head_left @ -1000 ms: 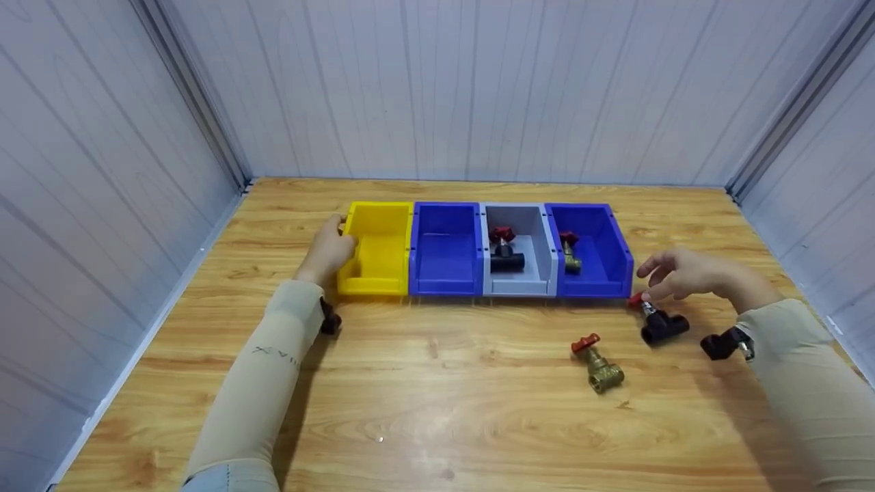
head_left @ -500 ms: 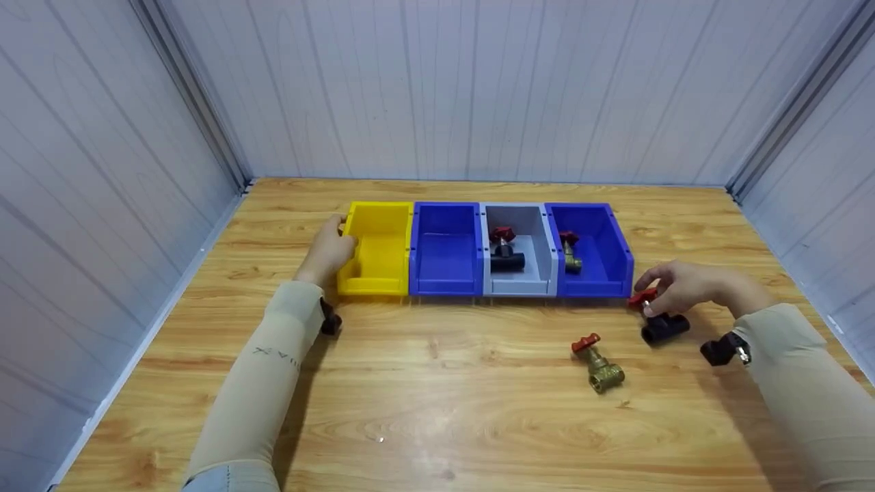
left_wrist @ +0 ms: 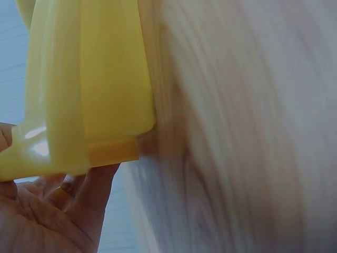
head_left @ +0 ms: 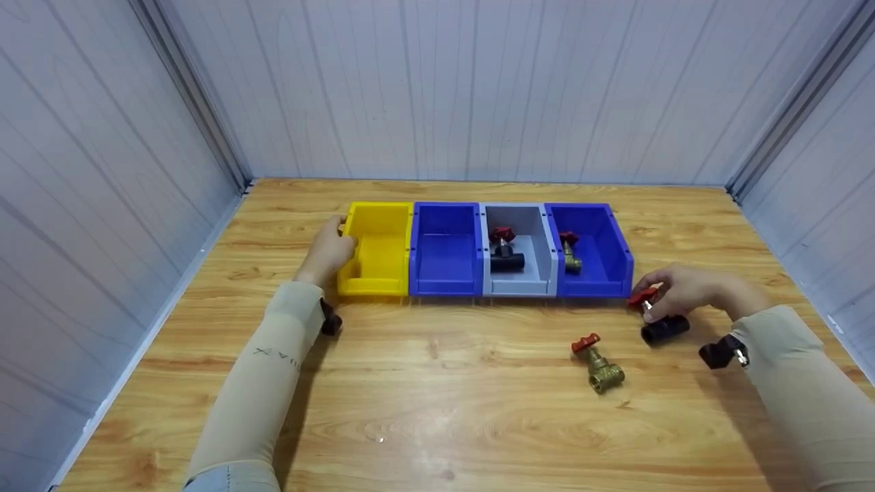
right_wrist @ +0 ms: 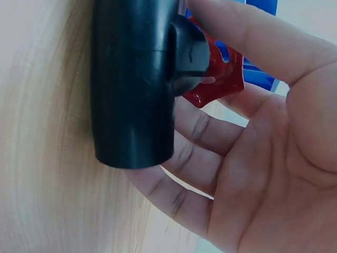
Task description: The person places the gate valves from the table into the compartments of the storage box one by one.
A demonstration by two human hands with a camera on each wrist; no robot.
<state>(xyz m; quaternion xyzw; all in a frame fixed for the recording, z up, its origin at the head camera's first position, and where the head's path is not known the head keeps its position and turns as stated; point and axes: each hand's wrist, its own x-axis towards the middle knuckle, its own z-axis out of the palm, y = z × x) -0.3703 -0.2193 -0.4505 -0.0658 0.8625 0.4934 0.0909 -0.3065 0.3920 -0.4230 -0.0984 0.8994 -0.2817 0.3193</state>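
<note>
My left hand (head_left: 325,254) grips the left wall of the yellow bin (head_left: 374,285), its thumb over the rim; the left wrist view shows the fingers around the yellow plastic (left_wrist: 105,74). At the right, my right hand (head_left: 698,290) holds a black valve (head_left: 666,329) with a red handwheel (head_left: 641,298). In the right wrist view the thumb and curled fingers lie on either side of its black tee body (right_wrist: 134,95), which is close to the tabletop. Nearer the front, a brass valve (head_left: 604,374) with a red handle lies on the table.
Beside the yellow bin stand a blue bin (head_left: 446,287), a grey bin (head_left: 519,287) and another blue bin (head_left: 595,290). A black valve (head_left: 507,262) lies in the grey one, a brass valve (head_left: 571,262) in the right blue one. White panels (head_left: 437,89) enclose the table.
My right hand has come down over the black valve, its fingers closing around the handwheel and stem. The left hand and the bins have stayed in place.
</note>
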